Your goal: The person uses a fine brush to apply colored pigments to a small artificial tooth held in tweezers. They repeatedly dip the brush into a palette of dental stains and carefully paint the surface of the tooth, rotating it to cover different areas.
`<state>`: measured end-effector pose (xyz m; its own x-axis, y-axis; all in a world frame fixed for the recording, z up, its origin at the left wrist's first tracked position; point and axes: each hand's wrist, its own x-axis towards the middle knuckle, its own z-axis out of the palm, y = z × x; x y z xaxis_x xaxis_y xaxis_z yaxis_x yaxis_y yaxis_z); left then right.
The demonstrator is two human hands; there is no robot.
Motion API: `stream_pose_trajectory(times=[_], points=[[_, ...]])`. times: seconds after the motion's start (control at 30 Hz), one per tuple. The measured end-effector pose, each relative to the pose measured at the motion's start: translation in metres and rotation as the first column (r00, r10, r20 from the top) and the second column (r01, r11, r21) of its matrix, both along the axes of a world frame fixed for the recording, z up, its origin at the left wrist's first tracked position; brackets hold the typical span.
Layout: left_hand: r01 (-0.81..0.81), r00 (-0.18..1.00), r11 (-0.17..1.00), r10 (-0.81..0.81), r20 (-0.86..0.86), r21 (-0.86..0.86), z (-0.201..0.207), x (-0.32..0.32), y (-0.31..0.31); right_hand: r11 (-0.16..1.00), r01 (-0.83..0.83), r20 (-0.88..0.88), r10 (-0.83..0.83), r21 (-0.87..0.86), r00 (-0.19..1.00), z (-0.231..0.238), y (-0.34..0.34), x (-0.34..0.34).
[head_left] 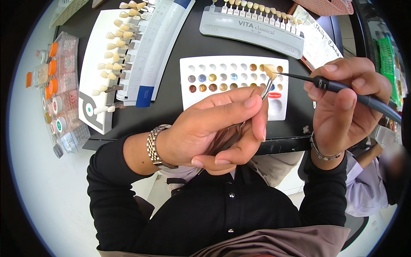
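My left hand [216,124] is closed around curved metal tweezers [267,88], with more of the metal showing under the palm. At their tip sits a small cream-yellow dental crown [269,69]. My right hand [349,100] grips a fine brush [332,83] with a thick dark handle. Its thin black tip points left and meets the crown's right edge, or comes very near it; I cannot tell which. Behind the crown lies a white palette [186,99] with rows of round wells, several filled with brown, yellow, blue and grey colours. My left hand hides part of its lower edge.
A tall tooth shade guide [147,51] stands left on the black table [165,111]; a grey shade guide [252,32] lies at the back. Far left is a clear box [68,77] with orange-capped jars. A handwritten card [317,40] lies back right. Another person [368,184] sits right.
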<state>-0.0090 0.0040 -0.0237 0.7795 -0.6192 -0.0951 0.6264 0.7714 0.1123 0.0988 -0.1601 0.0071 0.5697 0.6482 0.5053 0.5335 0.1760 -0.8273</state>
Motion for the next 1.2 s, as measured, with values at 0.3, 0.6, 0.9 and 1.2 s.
stream_pose_trajectory(times=[0.3,0.6,0.9,1.2], points=[[-0.015,1.0,1.0,0.015,0.006,-0.01,-0.0019,-0.0007,-0.0013,1.0,-0.002,0.019,0.002,-0.023,1.0,-0.0002,-0.0003,0.0016],[-0.01,1.0,1.0,0.01,-0.006,0.005,-0.0009,-0.0004,-0.0014,1.0,-0.009,0.001,0.009,-0.007,1.0,0.0001,0.0001,0.0015],[-0.014,1.0,1.0,0.014,-0.012,0.012,-0.0003,-0.0008,-0.0014,1.0,0.008,0.003,-0.008,-0.005,1.0,0.0006,0.0009,-0.0002],[-0.032,0.999,0.999,0.031,-0.011,-0.008,-0.0029,-0.0018,-0.001,1.0,-0.002,0.009,0.002,0.003,1.0,-0.0011,0.0002,0.0013]])
